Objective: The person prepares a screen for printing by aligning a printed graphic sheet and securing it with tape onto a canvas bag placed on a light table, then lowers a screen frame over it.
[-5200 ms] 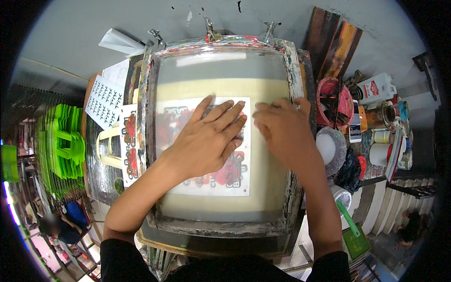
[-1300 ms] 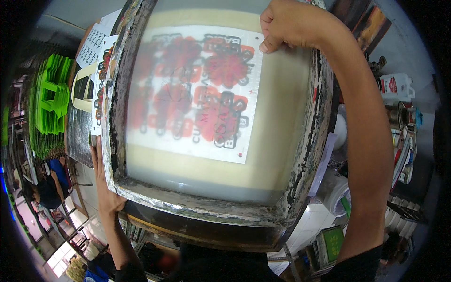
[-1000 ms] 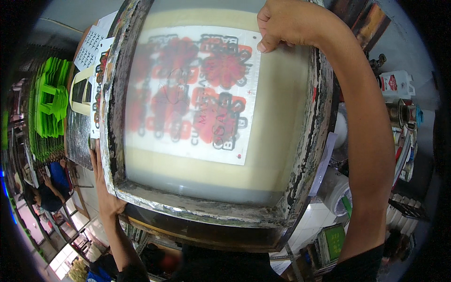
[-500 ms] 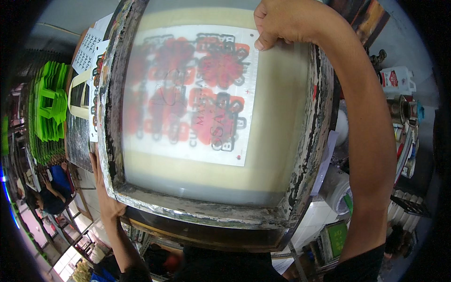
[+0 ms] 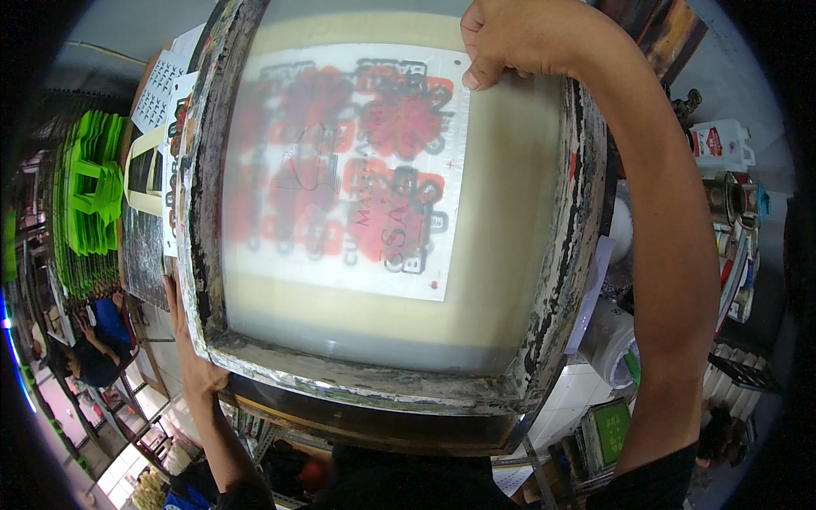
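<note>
A worn, paint-crusted screen printing frame (image 5: pixel 365 380) with pale yellowish mesh (image 5: pixel 506 212) fills the middle. Within it shows a white sheet (image 5: pixel 450 255), bearing red flower shapes, dark outlines and thin lettering. The left part of the pattern looks blurred; how the layers lie over one another I cannot tell. My left hand (image 5: pixel 201 370) hugs the frame's near left corner, fingers along its outer side, some hidden. Reaching over from the right, my right hand (image 5: pixel 514 42) has curled fingers, with the thumb tip beside the sheet's far right corner. Whether anything is pinched there is hidden.
Bright green bags (image 5: pixel 92 183) hang in a stack at the left, near a cream bag (image 5: pixel 144 174). On the right are a white jug (image 5: pixel 722 143), several cans and a plastic tub (image 5: pixel 608 344). A person (image 5: pixel 93 344) is at the lower left.
Both hands keep almost the same place. The dark outlines and thin line drawing sit slightly differently over the red shapes, and the drawing looks sharper.
</note>
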Demonstrator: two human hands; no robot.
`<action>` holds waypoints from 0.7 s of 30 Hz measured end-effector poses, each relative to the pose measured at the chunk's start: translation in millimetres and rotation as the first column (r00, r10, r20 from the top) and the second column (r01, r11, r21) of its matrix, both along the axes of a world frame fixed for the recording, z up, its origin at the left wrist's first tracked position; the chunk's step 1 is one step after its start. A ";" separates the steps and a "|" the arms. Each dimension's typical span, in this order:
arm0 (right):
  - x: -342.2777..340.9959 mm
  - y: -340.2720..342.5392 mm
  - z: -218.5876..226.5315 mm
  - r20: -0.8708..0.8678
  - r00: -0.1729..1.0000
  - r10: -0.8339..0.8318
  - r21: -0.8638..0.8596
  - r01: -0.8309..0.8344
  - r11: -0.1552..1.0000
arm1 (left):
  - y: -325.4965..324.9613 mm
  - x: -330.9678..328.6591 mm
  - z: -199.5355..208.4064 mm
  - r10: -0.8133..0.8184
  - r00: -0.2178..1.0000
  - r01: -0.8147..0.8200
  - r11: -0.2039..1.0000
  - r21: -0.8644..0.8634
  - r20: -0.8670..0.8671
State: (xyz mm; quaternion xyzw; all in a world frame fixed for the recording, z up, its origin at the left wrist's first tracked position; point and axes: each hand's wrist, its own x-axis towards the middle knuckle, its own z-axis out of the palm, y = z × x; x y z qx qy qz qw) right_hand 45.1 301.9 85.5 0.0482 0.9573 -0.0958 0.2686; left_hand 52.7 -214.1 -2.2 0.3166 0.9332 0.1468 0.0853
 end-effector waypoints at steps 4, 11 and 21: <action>-4.3 0.3 -13.1 -0.023 1.000 -0.005 0.078 0.006 0.997 | 2.1 0.3 0.9 -0.002 1.000 0.002 1.000 -0.004 -0.002; -3.0 6.1 -8.8 -0.027 0.997 0.071 0.034 -0.070 0.997 | -2.1 -0.7 -1.0 -0.020 1.000 0.020 0.999 0.032 0.001; 3.5 -1.9 4.6 -0.021 0.995 -0.095 -0.048 0.094 0.994 | -8.3 -1.7 -5.2 -0.004 1.000 0.003 0.999 0.051 0.022</action>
